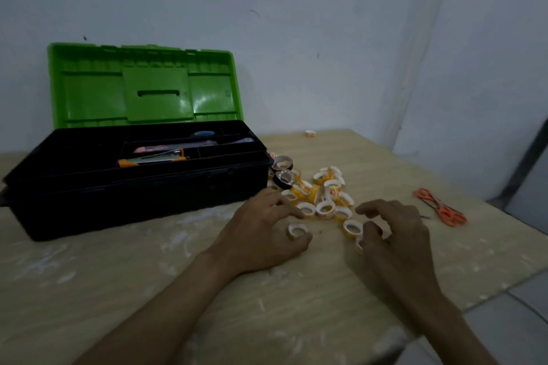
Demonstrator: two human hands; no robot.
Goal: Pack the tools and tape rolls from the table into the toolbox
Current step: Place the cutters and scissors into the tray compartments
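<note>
Two hands work at the near edge of a heap of small tape rolls [324, 191] on the pale counter [118, 275]. The left hand [267, 231] lies palm down with its fingers curled, and its thumb hooks round the near side of a single roll [297, 230] that stands apart from the heap. The right hand [397, 234] is just right of it, fingers bent like claws over two more rolls; one partly hidden roll [359, 243] sits under its thumb, and I cannot tell whether that hand grips it or only covers it. Most rolls are white-cored with yellow and orange print; two black rolls [283, 178] lie at the heap's far left, just beside the toolbox. The toolbox [133, 195] is black and stands open at the left of the counter, its green lid [148, 89] raised against the white wall [296, 24]. Its divided top tray holds an orange-and-metal tool [154, 158], a pink item [166, 147] behind that, and something blue-handled [204, 133] in the far slot. Orange scissors [441, 207] lie at the right, well apart from the heap. One stray roll [310, 133] sits alone at the far edge by the wall.
</note>
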